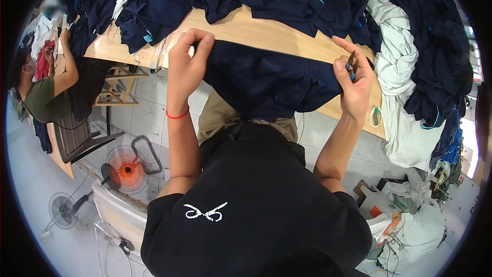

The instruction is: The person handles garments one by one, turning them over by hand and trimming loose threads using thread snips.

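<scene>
Nearest is the wearer's black shirt [256, 190], cut off by the lower rim, with khaki trousers [218, 115] beyond, partly covered by the garment. The left hand [190, 61] pinches one upper corner of a navy garment [271, 79] between thumb and fingers; the right hand [354, 74] grips the opposite corner. The garment hangs stretched between them, in front of the table [230, 30], hiding much of its near edge. The right hand also has a small dark tool with blue parts [351, 66] among its fingers; they cover most of it, so its kind is hard to tell. Just beside that hand, a roll [376, 116] lies near the table's corner.

Lower left stand a fan [128, 169] and a chair [79, 136]; lower right, bundled bags [423, 233] blur together. Farther out, navy clothes [302, 0] crowd the table, cut off above, with white cloth [394, 51] on the right. At far left, a co-worker [48, 92] is bent by the lens rim.
</scene>
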The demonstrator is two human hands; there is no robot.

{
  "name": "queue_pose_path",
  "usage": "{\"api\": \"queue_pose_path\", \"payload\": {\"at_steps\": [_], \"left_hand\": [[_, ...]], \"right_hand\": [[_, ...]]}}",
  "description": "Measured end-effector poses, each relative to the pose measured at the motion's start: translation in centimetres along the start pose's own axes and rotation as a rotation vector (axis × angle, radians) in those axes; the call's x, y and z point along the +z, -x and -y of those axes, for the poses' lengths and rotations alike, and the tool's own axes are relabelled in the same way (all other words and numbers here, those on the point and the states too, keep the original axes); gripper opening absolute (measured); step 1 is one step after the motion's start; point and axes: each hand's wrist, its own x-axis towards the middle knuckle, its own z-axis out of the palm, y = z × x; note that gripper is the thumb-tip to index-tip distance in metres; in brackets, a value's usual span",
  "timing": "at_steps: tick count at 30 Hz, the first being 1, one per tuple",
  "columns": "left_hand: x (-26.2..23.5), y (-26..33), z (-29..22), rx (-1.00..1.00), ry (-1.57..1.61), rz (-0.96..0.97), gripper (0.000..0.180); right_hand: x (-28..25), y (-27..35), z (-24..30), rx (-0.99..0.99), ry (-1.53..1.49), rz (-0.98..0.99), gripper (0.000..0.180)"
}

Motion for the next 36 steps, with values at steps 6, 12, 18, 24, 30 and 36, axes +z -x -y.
{"api": "queue_pose_path", "payload": {"at_steps": [6, 12, 18, 24, 30, 36], "left_hand": [[-2.3, 0.3, -10.0, 0.594, -0.227, 0.007, 0.032], [-1.8, 0.5, -14.8, 0.695, -0.167, 0.069, 0.031], [-0.5, 0.9, -15.6, 0.646, -0.162, 0.038, 0.027], [-0.9, 0.8, -16.7, 0.588, -0.224, 0.039, 0.024], [-1.7, 1.4, -18.0, 0.513, -0.3, 0.037, 0.022], [-1.9, 1.7, -19.1, 0.457, -0.332, 0.04, 0.021]], "right_hand": [[2.9, -0.6, -9.9, 0.137, 0.115, 0.077, 0.036], [4.7, 2.6, -24.1, 0.056, 0.534, -0.319, 0.033], [6.6, 2.6, -22.6, 0.172, 0.465, -0.361, 0.037], [6.6, 2.8, -22.9, 0.05, 0.471, -0.413, 0.037], [6.1, 2.8, -22.8, 0.089, 0.471, -0.401, 0.037], [6.3, 2.7, -23.0, 0.059, 0.488, -0.407, 0.039]]}}
